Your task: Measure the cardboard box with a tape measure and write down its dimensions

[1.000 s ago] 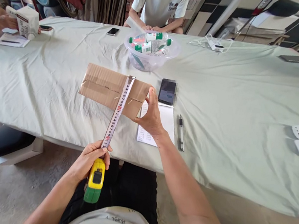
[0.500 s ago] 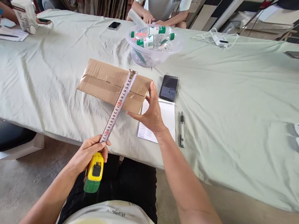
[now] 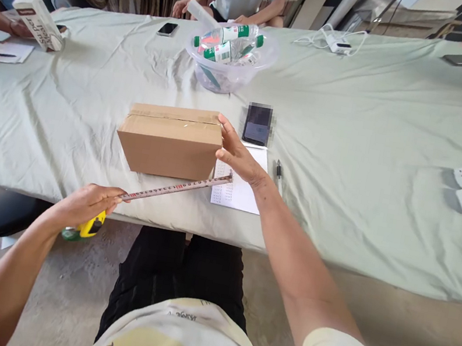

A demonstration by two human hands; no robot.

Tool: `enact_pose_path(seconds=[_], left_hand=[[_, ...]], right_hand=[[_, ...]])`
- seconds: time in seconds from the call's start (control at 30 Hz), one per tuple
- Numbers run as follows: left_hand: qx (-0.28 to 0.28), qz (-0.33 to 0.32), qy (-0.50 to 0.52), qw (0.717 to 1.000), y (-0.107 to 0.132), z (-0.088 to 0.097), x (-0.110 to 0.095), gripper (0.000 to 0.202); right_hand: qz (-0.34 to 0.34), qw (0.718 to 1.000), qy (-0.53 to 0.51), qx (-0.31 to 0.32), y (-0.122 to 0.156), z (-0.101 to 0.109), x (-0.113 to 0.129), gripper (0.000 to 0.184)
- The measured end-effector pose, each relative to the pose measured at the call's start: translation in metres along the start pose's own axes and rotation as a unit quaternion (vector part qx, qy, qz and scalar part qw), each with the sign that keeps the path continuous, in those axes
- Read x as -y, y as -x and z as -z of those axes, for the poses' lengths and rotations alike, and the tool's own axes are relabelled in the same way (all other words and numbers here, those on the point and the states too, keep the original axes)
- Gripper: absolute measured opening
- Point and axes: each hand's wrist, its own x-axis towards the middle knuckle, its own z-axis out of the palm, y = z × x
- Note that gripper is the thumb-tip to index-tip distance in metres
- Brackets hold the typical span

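The tape blade (image 3: 175,188) has swung off the carton (image 3: 167,156), now showing its long side on the tabletop (image 3: 344,186). The left hand's (image 3: 86,202) grip pinches the blade; the right hand's (image 3: 240,156), spread, touches the carton's end. Twisting could buckle the extended blade.

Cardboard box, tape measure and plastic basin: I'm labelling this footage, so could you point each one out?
Cardboard box (image 3: 167,157), head view: on its front side.
Tape measure (image 3: 170,188), head view: on its extended blade.
Plastic basin (image 3: 228,82), head view: on its near wall.
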Motion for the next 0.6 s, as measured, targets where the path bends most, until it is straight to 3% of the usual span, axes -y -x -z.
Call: enact_pose_path(seconds=[0.1, 0.17, 0.4, 0.6], left_hand=[[-0.024, -0.003, -0.099, 0.995, -0.006, 0.023, -0.002, 0.035], [-0.041, -0.01, -0.145, 0.988, -0.012, 0.035, -0.005, 0.039], [-0.038, 0.024, -0.202, 0.978, -0.026, 0.061, -0.025, 0.04], [-0.026, 0.025, -0.23, 0.973, -0.028, 0.077, -0.027, 0.06]], right_hand=[[-0.019, 1.0, 0.003, -0.005, 0.004, 0.005, 0.012, 0.082], [-0.029, 0.999, 0.028, -0.009, 0.006, 0.007, 0.02, 0.08], [-0.013, 0.986, 0.168, 0.009, 0.008, 0.005, 0.029, 0.107], [-0.011, 0.973, 0.231, 0.003, 0.009, 0.005, 0.035, 0.104]])
